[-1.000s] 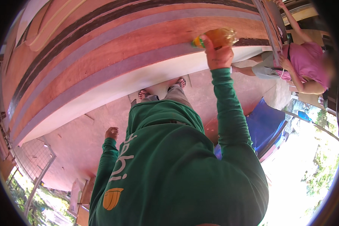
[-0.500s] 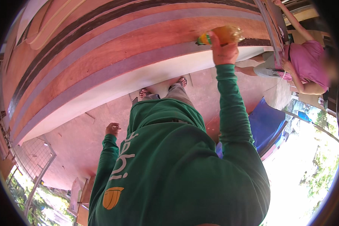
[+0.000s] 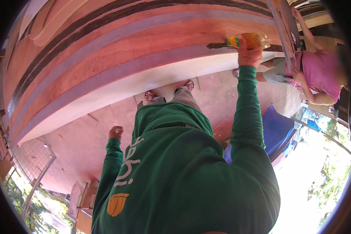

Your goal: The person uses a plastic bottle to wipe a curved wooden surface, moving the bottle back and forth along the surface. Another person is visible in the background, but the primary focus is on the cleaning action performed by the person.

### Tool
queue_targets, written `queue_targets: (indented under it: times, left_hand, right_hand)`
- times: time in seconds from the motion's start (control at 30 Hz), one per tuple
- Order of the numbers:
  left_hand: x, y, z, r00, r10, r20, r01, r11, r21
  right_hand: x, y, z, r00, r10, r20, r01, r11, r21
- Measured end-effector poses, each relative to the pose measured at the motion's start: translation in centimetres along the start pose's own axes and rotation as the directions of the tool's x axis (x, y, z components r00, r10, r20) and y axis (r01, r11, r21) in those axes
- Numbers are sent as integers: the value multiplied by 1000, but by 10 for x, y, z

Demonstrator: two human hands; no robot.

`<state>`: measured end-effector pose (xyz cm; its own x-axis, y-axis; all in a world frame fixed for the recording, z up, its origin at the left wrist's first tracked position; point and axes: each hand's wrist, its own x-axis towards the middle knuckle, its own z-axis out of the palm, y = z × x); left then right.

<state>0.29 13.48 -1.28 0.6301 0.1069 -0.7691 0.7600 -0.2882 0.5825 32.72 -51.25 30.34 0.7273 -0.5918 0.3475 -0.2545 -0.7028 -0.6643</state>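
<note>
My right hand [image 3: 250, 55] is closed around a clear plastic bottle [image 3: 257, 40] holding amber liquid, with a yellow-and-green label. The bottle lies sideways, its narrow end to the left, over a long striped wooden surface [image 3: 152, 37]. A dark, wet-looking streak [image 3: 216, 45] runs along the lower stripe beside that end; whether the bottle touches the wood cannot be told. Low at my left side, my left hand [image 3: 116, 132] hangs with loosely bent fingers and nothing visible in it.
At the right, a person in a pink top [image 3: 318, 68] stands by the surface's end, one arm raised. Behind my right arm hangs a blue sheet [image 3: 277, 128]. A wire mesh panel [image 3: 33, 156] stands at the left. My feet are on the concrete floor [image 3: 105, 121].
My right hand has carried the bottle to the right along the surface. More of the dark streak now shows left of the bottle. The left hand has barely moved.
</note>
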Motion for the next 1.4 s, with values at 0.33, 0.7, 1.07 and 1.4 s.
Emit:
queue_targets:
  times: [0.33, 0.7, 1.07, 1.4]
  left_hand:
    - [-20, -9, 0, 1000, 24, 0, -23, 989, 146]
    - [-12, 36, 14, 999, 30, -37, -29, 999, 42]
    - [-45, 28, 73, 999, 47, 14, -44, 990, -138]
    - [-78, 47, 124, 998, 63, -3, -62, 996, 66]
  right_hand:
    - [-31, -28, -4, 990, 85, 111, -91, 995, 48]
    - [36, 40, -56, 998, 66, -17, -68, 994, -81]
    - [60, 66, -75, 998, 26, 53, -23, 998, -53]
    - [62, 73, -87, 997, -22, 79, 14, 995, 94]
